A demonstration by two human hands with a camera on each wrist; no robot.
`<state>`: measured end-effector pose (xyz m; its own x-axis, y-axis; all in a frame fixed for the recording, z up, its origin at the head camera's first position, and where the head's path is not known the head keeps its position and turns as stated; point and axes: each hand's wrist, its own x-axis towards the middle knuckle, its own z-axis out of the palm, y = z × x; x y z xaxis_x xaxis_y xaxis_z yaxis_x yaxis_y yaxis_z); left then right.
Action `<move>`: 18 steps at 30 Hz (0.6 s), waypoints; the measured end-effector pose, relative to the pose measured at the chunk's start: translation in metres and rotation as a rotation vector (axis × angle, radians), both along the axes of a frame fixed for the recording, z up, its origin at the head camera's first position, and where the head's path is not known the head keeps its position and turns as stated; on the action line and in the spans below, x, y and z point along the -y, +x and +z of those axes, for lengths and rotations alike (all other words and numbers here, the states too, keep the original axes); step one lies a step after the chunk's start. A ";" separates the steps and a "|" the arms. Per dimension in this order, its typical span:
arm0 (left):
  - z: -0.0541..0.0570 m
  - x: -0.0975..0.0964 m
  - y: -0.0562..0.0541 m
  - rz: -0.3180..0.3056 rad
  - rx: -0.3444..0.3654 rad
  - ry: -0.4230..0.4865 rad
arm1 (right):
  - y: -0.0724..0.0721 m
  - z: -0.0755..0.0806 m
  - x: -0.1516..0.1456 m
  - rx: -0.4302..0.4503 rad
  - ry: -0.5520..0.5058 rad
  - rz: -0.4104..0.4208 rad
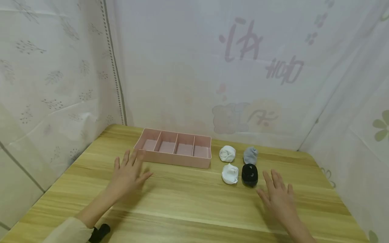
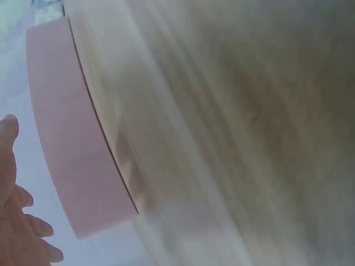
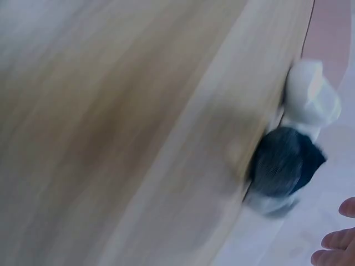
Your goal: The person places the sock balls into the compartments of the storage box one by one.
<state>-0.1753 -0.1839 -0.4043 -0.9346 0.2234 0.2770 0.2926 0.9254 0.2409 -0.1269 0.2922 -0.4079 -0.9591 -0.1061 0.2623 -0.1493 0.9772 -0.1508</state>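
Observation:
My left hand [image 1: 126, 175] hovers with spread fingers at the front left of a pink divided organizer box [image 1: 174, 159], its fingertips overlapping the box's near corner in the head view. Nothing is in that hand. To the right of the box lie several balled-up socks: a white one [image 1: 227, 154] at the back, another white one [image 1: 230, 174] in front of it, a grey one [image 1: 250, 155], and a black one [image 1: 250, 175] in front of the grey. My right hand [image 1: 279, 199], also holding nothing, is just right of the black sock, fingers extended and apart.
The box's several compartments have nothing in them. Everything stands on a wood-grain table [image 1: 182, 202]. Printed white cloth [image 1: 170, 67] hangs behind the table and along both sides. A black strap [image 1: 100, 233] is by the left sleeve.

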 end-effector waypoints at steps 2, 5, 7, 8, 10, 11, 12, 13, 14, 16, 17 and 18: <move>0.002 0.004 -0.004 -0.007 0.014 0.038 | -0.002 0.000 0.010 -0.031 -0.003 0.029; 0.004 0.011 -0.012 -0.040 0.014 0.119 | -0.006 0.000 0.023 -0.081 -0.009 0.069; 0.006 0.017 -0.019 -0.075 -0.002 0.162 | -0.009 0.000 0.030 -0.108 -0.022 0.095; 0.006 0.019 -0.022 -0.089 0.003 0.186 | -0.012 0.000 0.034 -0.123 -0.022 0.109; 0.009 0.025 -0.029 -0.112 0.011 0.224 | -0.017 -0.001 0.040 -0.144 -0.026 0.139; 0.011 0.028 -0.032 -0.120 0.032 0.242 | -0.019 -0.001 0.044 -0.153 -0.023 0.153; 0.012 0.030 -0.036 -0.128 0.048 0.254 | -0.022 -0.002 0.047 -0.158 -0.018 0.166; 0.013 0.033 -0.040 -0.133 0.066 0.265 | -0.025 -0.002 0.050 -0.167 -0.010 0.179; 0.015 0.035 -0.044 -0.137 0.091 0.277 | -0.028 -0.003 0.054 -0.172 0.001 0.187; 0.016 0.039 -0.051 -0.153 0.114 0.281 | -0.033 -0.006 0.060 -0.165 0.013 0.195; 0.016 0.041 -0.054 -0.161 0.125 0.285 | -0.036 -0.007 0.063 -0.160 0.017 0.197; 0.016 0.042 -0.058 -0.171 0.133 0.286 | -0.038 -0.008 0.066 -0.152 0.023 0.198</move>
